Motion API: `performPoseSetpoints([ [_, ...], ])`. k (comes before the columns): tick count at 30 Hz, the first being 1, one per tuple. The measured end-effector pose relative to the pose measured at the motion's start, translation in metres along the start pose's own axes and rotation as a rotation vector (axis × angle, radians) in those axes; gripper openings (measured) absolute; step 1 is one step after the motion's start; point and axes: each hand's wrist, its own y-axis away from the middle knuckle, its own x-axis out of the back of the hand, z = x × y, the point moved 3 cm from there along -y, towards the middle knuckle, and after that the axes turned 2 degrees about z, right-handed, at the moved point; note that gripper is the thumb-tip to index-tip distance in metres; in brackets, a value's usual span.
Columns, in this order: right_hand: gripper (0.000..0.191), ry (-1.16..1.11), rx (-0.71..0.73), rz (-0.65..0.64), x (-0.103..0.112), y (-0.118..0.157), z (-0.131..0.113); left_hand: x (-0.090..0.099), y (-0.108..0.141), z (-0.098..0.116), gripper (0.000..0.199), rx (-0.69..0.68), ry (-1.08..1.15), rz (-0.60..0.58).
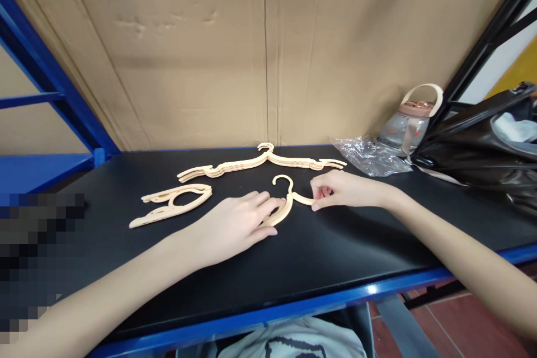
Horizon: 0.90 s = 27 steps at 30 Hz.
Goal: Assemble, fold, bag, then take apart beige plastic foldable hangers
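Between my hands is a cream folding clothes hanger (286,210), its hook turned up and away from me. My left hand (247,218) grips its left arm, thumb in front and fingers over the top. The right arm of this hanger is pinched between the thumb and fingers of my right hand (331,190). Behind it lie unfolded hangers (243,165) stacked together, hooks toward the cardboard. Left of my left hand lies a folded hanger (168,210), its arms pointing left.
Cardboard (188,67) stands behind the black tabletop (335,257), which has a blue front edge. A crumpled clear plastic bag (369,155), a water bottle (405,128) with a handle and a dark bag (482,134) sit at the right. Blue frame bars (75,106) rise at the left.
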Motion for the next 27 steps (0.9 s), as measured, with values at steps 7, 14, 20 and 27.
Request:
performPoseSetpoints([
  [7, 0.032, -0.008, 0.073, 0.049, -0.009, -0.009, -0.005, -0.001, 0.001, 0.001, 0.035, -0.065, -0.016, 0.024],
  [14, 0.034, 0.126, 0.031, 0.248, 0.014, 0.0, -0.004, 0.005, 0.003, -0.022, 0.035, 0.062, -0.08, -0.015],
  [20, 0.04, 0.17, -0.121, 0.065, 0.014, 0.007, -0.002, 0.006, 0.004, -0.031, 0.034, 0.106, -0.143, -0.077],
  [27, 0.033, 0.242, -0.072, 0.062, 0.004, 0.007, -0.012, -0.007, 0.004, -0.031, 0.039, 0.048, -0.127, 0.074],
])
